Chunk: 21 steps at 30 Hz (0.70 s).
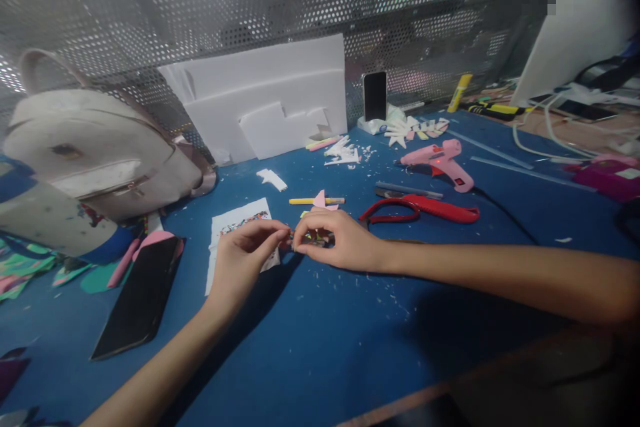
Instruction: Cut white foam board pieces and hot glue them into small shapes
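Note:
My left hand [247,253] and my right hand [337,240] meet at the middle of the blue table [320,340]. Both pinch a small multicoloured glittery piece [306,240] between fingertips; it is mostly hidden by the fingers. Under the left hand lies a white paper sheet [235,227] with glitter specks on it. Just behind the hands are a yellow pencil [313,201] and a small pink foam scrap [321,200].
Red scissors [425,209], a pink glue gun [443,161] with its black cord, white foam boards [265,97], an upright phone [375,95], a white backpack [95,147], a flat black phone [143,293], coloured foam scraps at left, and a monitor at right.

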Tool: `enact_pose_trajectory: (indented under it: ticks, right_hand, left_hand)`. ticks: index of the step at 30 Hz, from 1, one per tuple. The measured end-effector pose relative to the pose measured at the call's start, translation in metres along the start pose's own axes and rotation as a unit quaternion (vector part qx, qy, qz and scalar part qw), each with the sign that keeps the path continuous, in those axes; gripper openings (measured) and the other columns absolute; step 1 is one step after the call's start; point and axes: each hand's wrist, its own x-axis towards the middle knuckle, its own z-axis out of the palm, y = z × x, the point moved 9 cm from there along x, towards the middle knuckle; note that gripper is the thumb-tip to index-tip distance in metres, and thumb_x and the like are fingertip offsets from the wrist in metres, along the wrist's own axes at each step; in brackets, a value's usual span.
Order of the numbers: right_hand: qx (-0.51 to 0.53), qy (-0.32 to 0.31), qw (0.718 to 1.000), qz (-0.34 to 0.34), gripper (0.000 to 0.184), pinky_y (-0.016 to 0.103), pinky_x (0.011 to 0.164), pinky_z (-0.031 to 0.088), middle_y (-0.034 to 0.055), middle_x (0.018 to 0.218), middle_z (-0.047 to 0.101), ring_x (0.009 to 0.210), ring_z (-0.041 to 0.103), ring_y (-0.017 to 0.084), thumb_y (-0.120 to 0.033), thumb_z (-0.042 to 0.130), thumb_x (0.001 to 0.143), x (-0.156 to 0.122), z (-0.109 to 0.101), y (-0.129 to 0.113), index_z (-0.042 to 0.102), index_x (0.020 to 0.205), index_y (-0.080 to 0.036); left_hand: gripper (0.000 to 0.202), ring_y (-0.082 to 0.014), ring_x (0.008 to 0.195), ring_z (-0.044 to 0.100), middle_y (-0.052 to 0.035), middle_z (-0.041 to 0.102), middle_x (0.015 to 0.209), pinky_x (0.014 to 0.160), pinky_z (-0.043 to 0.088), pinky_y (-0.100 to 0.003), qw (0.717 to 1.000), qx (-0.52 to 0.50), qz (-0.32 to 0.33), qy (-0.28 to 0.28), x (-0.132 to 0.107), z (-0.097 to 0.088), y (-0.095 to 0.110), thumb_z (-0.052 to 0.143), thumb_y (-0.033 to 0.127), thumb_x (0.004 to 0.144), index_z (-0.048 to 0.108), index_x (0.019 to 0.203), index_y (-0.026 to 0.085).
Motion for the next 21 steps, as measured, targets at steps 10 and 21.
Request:
enact_pose_trajectory:
  ticks: [10,21]
  right_hand:
    - [-0.011,-0.005,1.0,0.003,0.006,0.027,0.068,0.044,0.0015,0.086,0.063,0.074,0.053,0.012,-0.017,0.061,0.086,0.0005,0.0009,0.0021,0.066,0.089,-0.018]
    - [-0.016,-0.006,1.0,0.01,0.006,0.027,0.068,0.044,0.0013,0.085,0.063,0.073,0.053,0.012,-0.017,0.061,0.085,-0.0003,0.0011,0.0031,0.066,0.089,-0.019]
  left_hand:
    - [0.007,-0.0123,0.068,0.067,-0.0004,0.069,0.076,0.069,0.053,-0.023,0.999,-0.035,-0.003,-0.011,0.0005,0.0016,-0.0021,0.071,0.024,0.081,0.07,0.085,0.018]
    - [0.009,-0.014,0.071,0.067,-0.0018,0.07,0.078,0.071,0.054,-0.025,0.999,-0.029,0.011,-0.011,-0.0006,-0.0001,-0.0009,0.07,0.025,0.082,0.07,0.088,0.018]
